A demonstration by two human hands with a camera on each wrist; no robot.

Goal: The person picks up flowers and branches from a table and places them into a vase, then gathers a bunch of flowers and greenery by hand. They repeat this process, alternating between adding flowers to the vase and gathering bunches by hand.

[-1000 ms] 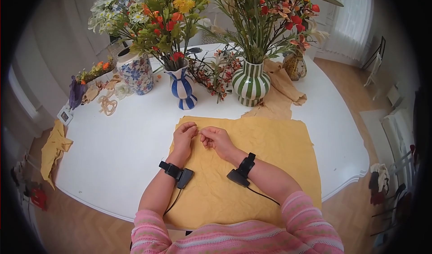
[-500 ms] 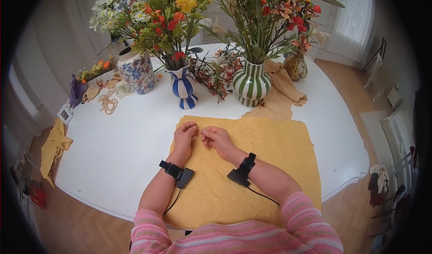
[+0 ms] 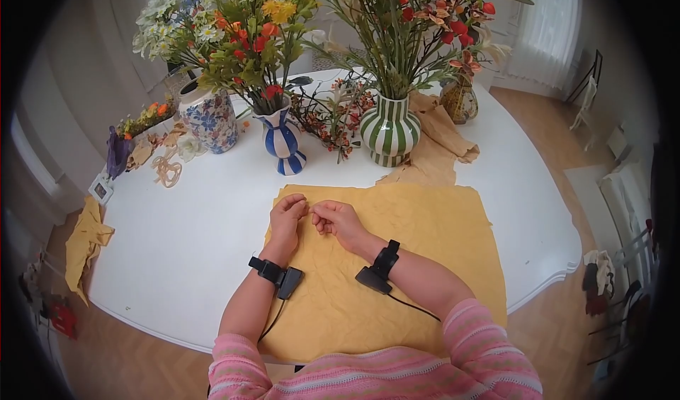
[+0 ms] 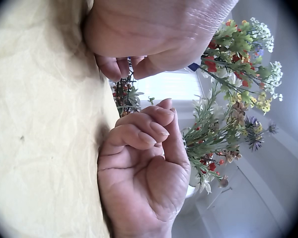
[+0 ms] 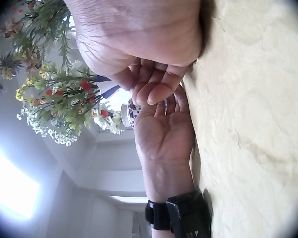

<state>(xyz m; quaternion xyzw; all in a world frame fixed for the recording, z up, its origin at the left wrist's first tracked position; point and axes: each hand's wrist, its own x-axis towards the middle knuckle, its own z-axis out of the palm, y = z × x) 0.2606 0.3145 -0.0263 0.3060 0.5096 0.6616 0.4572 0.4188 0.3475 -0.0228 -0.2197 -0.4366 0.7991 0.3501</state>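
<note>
My left hand (image 3: pixel 287 219) rests on its side on a wrinkled yellow sheet (image 3: pixel 397 272), near the sheet's far left edge. Facing it from the right lies my right hand (image 3: pixel 338 223), the fingertips of both hands close together. From the left wrist view, the right hand (image 4: pixel 144 173) shows its palm, fingers loosely bent and the thumb against the index finger, with nothing between them. In the right wrist view the left hand (image 5: pixel 166 134) has its fingers gently bent around an empty palm. Each wrist wears a black strap with a small camera.
Beyond the sheet stand a blue-striped vase (image 3: pixel 282 141) and a green-striped vase (image 3: pixel 389 131), both full of flowers. A floral jar (image 3: pixel 210 120) is at the left. Brown crumpled paper (image 3: pixel 435 148) lies behind the sheet on the white table (image 3: pixel 170 244). Yellow paper (image 3: pixel 86 251) hangs at the left edge.
The head view has tilted slightly, shifting the vases a little to the left in the picture. Both hands keep their place and pose on the sheet.
</note>
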